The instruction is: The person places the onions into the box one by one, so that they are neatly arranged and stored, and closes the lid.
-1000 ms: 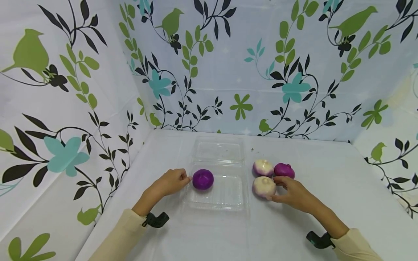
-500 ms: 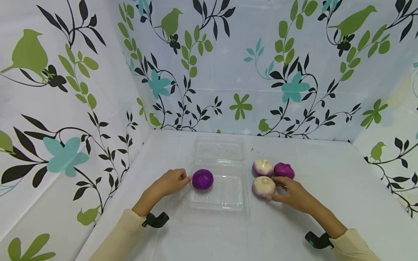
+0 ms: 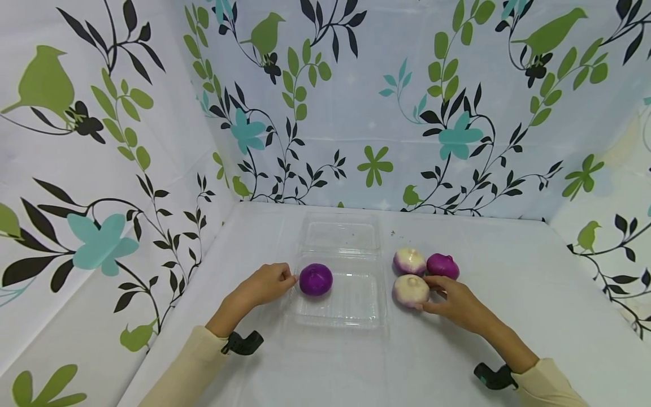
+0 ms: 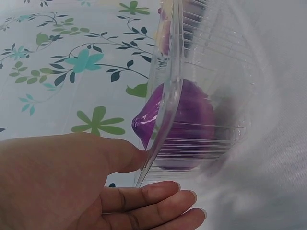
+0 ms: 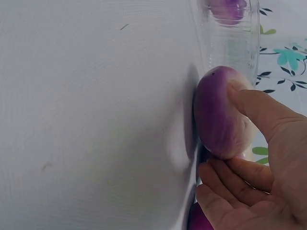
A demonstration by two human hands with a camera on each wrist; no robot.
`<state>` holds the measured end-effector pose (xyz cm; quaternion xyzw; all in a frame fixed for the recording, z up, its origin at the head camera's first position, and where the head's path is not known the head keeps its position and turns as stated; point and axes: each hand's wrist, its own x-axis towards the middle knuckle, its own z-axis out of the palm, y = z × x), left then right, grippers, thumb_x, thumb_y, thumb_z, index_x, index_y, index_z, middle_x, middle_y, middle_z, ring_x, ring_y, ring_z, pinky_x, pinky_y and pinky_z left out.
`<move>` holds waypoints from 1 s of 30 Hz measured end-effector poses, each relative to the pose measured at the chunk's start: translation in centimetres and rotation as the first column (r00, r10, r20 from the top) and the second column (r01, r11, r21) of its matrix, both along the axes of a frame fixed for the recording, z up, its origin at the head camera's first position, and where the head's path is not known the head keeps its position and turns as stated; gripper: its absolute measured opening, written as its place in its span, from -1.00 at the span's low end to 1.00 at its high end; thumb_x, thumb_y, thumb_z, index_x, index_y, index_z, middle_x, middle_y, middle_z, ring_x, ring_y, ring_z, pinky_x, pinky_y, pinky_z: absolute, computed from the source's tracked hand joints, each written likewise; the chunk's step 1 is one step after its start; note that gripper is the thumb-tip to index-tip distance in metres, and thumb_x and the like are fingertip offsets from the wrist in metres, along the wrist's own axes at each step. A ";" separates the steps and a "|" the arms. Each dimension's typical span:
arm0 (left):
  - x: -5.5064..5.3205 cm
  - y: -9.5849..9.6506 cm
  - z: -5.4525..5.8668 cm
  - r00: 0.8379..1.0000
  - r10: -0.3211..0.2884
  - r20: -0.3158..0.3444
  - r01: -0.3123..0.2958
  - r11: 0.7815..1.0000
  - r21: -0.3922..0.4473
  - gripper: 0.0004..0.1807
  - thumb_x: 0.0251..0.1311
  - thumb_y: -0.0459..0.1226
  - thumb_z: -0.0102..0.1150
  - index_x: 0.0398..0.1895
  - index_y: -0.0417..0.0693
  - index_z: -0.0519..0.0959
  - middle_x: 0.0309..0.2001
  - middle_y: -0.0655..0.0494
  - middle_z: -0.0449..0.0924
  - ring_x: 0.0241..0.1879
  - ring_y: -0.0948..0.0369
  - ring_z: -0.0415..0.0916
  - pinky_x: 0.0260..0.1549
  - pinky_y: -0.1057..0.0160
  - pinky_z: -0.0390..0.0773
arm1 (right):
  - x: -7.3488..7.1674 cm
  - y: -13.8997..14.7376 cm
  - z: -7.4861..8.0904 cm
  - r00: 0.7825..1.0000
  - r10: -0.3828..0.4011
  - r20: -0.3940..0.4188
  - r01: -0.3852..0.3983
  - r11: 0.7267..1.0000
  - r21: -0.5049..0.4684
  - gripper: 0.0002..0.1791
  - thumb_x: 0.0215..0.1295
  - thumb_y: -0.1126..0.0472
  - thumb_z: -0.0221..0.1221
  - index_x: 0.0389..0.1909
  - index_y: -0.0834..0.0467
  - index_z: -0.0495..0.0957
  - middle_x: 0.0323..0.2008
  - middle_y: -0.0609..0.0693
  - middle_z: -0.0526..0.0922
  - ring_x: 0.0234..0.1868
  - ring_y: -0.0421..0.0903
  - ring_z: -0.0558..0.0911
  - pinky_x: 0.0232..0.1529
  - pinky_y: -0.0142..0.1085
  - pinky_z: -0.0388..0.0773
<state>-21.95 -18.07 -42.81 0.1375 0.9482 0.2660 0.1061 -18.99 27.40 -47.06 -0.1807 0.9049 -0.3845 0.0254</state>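
My left hand (image 3: 268,284) pinches the left rim of a clear plastic clamshell container (image 3: 351,299), thumb on one side and fingers on the other in the left wrist view. Inside, against that edge, sits a purple onion (image 3: 316,280) with a pointed tip. My right hand (image 3: 460,304) holds a purple-and-white turnip (image 3: 411,291) on the table to the right of the container. In the right wrist view the thumb presses one face of that turnip (image 5: 221,112), while the fingers curl at its lower end.
Another purple-and-white turnip (image 3: 409,261) and a second purple onion (image 3: 443,265) stand just behind the held turnip. The container's lid (image 3: 339,234) lies folded back toward the rear. Patterned cloth (image 3: 373,113) hangs behind the white table (image 3: 325,373).
My right wrist has shifted very slightly left. Both hands keep their holds, and the onions, turnips and container stay where they were.
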 end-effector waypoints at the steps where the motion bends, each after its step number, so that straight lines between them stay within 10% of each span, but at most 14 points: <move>1: 0.0 0.0 0.0 1.000 0.000 -0.001 0.000 1.000 0.001 -0.76 0.51 -0.15 0.16 -0.29 -0.11 0.57 -0.42 0.10 0.53 -0.40 0.20 0.40 -0.39 0.23 0.40 | 0.0 0.0 0.0 1.000 -0.001 -0.003 0.001 1.000 0.000 -0.28 0.27 0.14 0.50 0.30 0.45 0.48 0.27 0.34 0.59 0.27 0.30 0.62 0.27 0.07 0.51; 30: -0.1 -0.1 -0.1 1.000 -0.006 0.004 0.006 1.000 0.002 -0.76 0.52 -0.14 0.15 -0.27 -0.11 0.57 -0.41 0.11 0.53 -0.40 0.20 0.40 -0.39 0.23 0.40 | -0.6 -2.6 5.6 0.996 0.003 -0.086 0.004 0.997 0.076 -0.25 0.26 0.09 0.51 0.35 0.39 0.49 0.29 0.31 0.60 0.32 0.28 0.60 0.24 0.05 0.55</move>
